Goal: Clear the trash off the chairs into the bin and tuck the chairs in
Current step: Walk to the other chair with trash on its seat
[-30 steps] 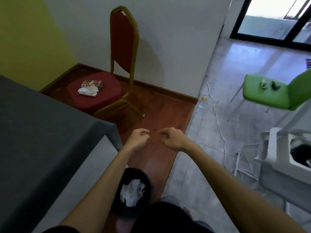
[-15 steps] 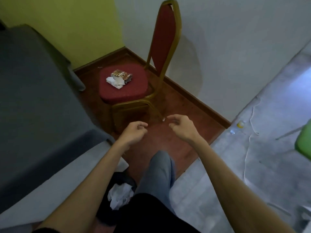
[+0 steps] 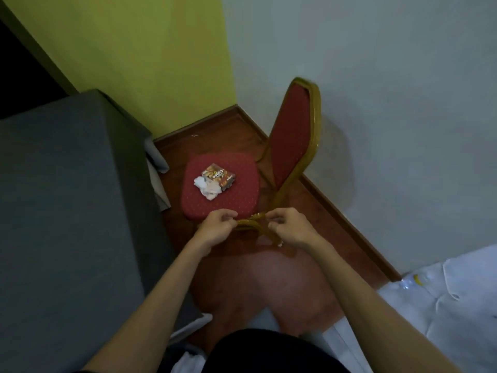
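From the head view, your left hand [image 3: 216,228] and right hand [image 3: 291,230] hover loosely curled and empty near the chair [image 3: 223,187], so reach onto its seat and pinch wrapper [image 3: 219,175] and tissue [image 3: 207,188] together.

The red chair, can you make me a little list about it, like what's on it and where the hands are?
chair: red chair with a gold frame, in the corner beside the grey table
on the seat: snack wrapper and crumpled tissue, touching
left hand: loosely curled, empty, near the seat's front edge
right hand: loosely curled, empty, near the chair's gold leg
trash picked up: not yet
bin: not clearly in view
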### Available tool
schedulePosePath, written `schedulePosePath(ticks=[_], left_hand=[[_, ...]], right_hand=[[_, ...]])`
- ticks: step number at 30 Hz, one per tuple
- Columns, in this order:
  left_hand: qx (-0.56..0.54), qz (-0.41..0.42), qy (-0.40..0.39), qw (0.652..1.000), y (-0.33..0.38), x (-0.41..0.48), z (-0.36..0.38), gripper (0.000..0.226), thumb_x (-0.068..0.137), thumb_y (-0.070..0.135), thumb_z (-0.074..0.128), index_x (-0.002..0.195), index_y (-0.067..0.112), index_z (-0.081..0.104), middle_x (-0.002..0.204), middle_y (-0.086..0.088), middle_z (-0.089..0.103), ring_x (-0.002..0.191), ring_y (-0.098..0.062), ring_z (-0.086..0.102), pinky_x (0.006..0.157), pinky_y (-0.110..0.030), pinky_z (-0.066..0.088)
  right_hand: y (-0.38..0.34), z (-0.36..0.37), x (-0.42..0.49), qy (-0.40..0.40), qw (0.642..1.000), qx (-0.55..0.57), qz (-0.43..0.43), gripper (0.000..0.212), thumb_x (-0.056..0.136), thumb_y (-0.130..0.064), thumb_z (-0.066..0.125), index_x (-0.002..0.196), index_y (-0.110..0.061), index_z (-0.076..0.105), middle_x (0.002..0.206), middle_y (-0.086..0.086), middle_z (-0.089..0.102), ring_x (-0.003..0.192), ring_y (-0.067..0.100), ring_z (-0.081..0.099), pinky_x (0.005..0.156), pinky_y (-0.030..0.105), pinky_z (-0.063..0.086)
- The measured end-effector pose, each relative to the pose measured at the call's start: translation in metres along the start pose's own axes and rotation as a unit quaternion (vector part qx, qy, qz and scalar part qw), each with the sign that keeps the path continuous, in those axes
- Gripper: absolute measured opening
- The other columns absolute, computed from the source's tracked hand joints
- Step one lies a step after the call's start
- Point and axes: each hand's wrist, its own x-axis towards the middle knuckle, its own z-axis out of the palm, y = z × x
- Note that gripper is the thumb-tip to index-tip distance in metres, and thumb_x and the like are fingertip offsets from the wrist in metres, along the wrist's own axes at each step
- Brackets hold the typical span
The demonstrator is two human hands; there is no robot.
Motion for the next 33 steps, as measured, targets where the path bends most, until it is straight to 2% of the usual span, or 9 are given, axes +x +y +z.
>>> schedulePosePath(ticks=[3,7,10,15,19,22,26,29,33], left_hand=[[-0.014,-0.011,0.010,1.000,0.034,0.017,-0.006,0.032,0.098,0.016,0.054,0.129,0.015,0.062,0.115,-0.004,0.065,0.111,-0.023,0.063,0.096,-0.044,0.054],[-0.041,-0.035,0.021,0.998,0.064,0.042,0.000,0.033,0.099,0.016,0.053,0.131,0.016,0.059,0.124,-0.008,0.064,0.115,-0.024,0.063,0.100,-0.046,0.053],[-0.111,-0.050,0.083,0.989,0.070,0.050,0.010,0.031,0.099,0.017,0.054,0.129,0.014,0.061,0.122,-0.006,0.066,0.110,-0.020,0.066,0.098,-0.045,0.054],[-0.201,-0.098,0.170,0.960,0.062,0.045,0.018,0.024,0.096,0.021,0.059,0.120,0.019,0.065,0.112,-0.002,0.070,0.103,-0.017,0.069,0.091,-0.041,0.058],[-0.269,-0.125,0.276,0.914,0.050,0.035,0.017,0.014,0.095,0.020,0.061,0.106,0.023,0.068,0.108,-0.003,0.073,0.098,-0.017,0.071,0.088,-0.042,0.060],[-0.296,-0.137,0.332,0.885,0.043,0.035,0.010,0.014,0.096,0.017,0.058,0.104,0.024,0.067,0.108,-0.003,0.074,0.098,-0.017,0.072,0.088,-0.041,0.060],[-0.316,-0.158,0.345,0.870,0.032,0.048,-0.003,0.014,0.097,0.015,0.057,0.102,0.024,0.066,0.108,-0.002,0.073,0.101,-0.018,0.070,0.090,-0.041,0.059],[-0.314,-0.170,0.326,0.875,0.023,0.072,-0.018,0.015,0.097,0.014,0.056,0.103,0.024,0.065,0.109,-0.002,0.072,0.102,-0.019,0.070,0.091,-0.042,0.059],[-0.298,-0.179,0.296,0.889,0.012,0.120,-0.051,0.011,0.094,0.016,0.061,0.100,0.023,0.067,0.105,-0.004,0.074,0.097,-0.020,0.072,0.087,-0.042,0.059]], right_hand=[[-0.015,-0.034,0.027,-0.020,1.000,-0.020,-0.009,0.033,0.096,-0.021,0.059,0.128,-0.019,0.068,0.120,-0.001,0.071,0.104,0.014,0.067,0.080,0.016,0.049],[-0.023,-0.068,0.072,-0.068,0.996,-0.050,-0.018,0.027,0.095,-0.018,0.059,0.120,-0.021,0.068,0.109,-0.001,0.073,0.092,0.018,0.073,0.068,0.017,0.055],[-0.027,-0.084,0.105,-0.118,0.988,-0.092,-0.037,0.027,0.093,-0.016,0.061,0.119,-0.019,0.069,0.105,0.001,0.074,0.096,0.018,0.071,0.083,0.026,0.055],[-0.032,-0.098,0.148,-0.191,0.966,-0.167,-0.055,0.024,0.090,-0.017,0.064,0.112,-0.024,0.071,0.094,-0.004,0.073,0.091,0.015,0.068,0.087,0.032,0.053],[-0.041,-0.088,0.171,-0.246,0.947,-0.195,-0.069,0.025,0.090,-0.019,0.065,0.114,-0.023,0.070,0.105,0.002,0.075,0.097,0.021,0.072,0.081,0.033,0.057],[-0.051,-0.071,0.188,-0.281,0.937,-0.195,-0.073,0.025,0.091,-0.017,0.063,0.114,-0.023,0.069,0.101,0.000,0.074,0.088,0.020,0.074,0.070,0.034,0.061],[-0.065,-0.048,0.214,-0.315,0.922,-0.212,-0.072,0.025,0.093,-0.018,0.062,0.117,-0.023,0.068,0.100,-0.003,0.073,0.089,0.018,0.074,0.083,0.040,0.062],[-0.078,-0.032,0.236,-0.319,0.919,-0.222,-0.066,0.022,0.094,-0.018,0.062,0.114,-0.025,0.068,0.098,-0.004,0.072,0.089,0.016,0.073,0.081,0.035,0.060],[-0.095,-0.008,0.276,-0.310,0.921,-0.229,-0.054,0.025,0.093,-0.020,0.064,0.117,-0.022,0.070,0.106,-0.002,0.072,0.104,0.022,0.070,0.089,0.034,0.053]])
